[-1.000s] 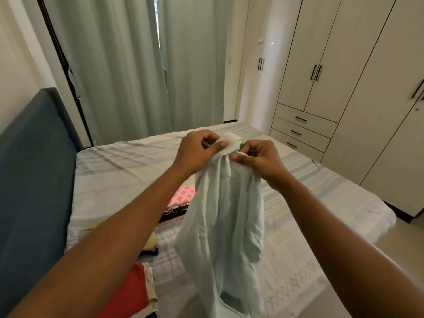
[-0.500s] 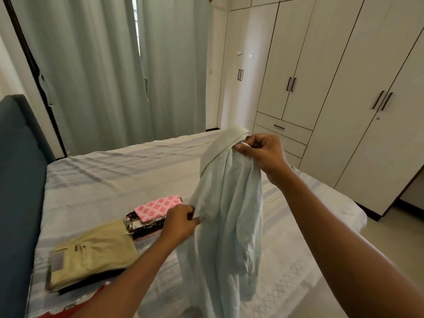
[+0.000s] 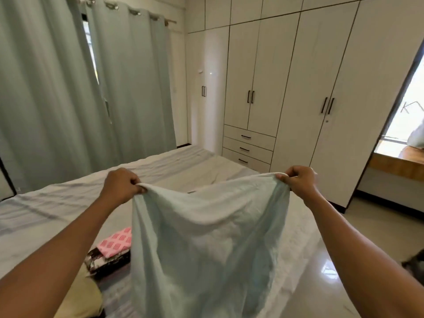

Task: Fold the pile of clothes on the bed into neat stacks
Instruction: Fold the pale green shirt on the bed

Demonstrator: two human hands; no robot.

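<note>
- The left hand point(image 3: 121, 188) is held raised over the bed point(image 3: 57, 203), with its forearm stretched forward and upward from the lower left of the view.
- Its fingers are curled into a fist with the back of the hand towards the camera. One top corner of the pale green garment point(image 3: 206, 237) is pinched between thumb and fingers.
- The right hand point(image 3: 298, 182) is held at about the same height, well apart from the left, with its forearm reaching in from the lower right.
- Its fingers are likewise curled tight, and the garment's other top corner is gripped in them.
- The garment is spread between the two hands, its top edge sagging a little in the middle. The rest hangs down in front of the person over the near side of the bed, and its lower end is cut off by the bottom of the view.
- Left of the hanging garment, a folded pink patterned cloth point(image 3: 115, 242) is laid on a folded dark patterned piece point(image 3: 107, 262); both are partly hidden behind the garment.
- A folded pale yellow garment point(image 3: 80, 301) is seen at the bottom left, beside the left forearm.
- Beyond the bed, pale green curtains point(image 3: 57, 88) are hung on the left, and a white wardrobe point(image 3: 298, 88) with dark handles is set on the right.
</note>
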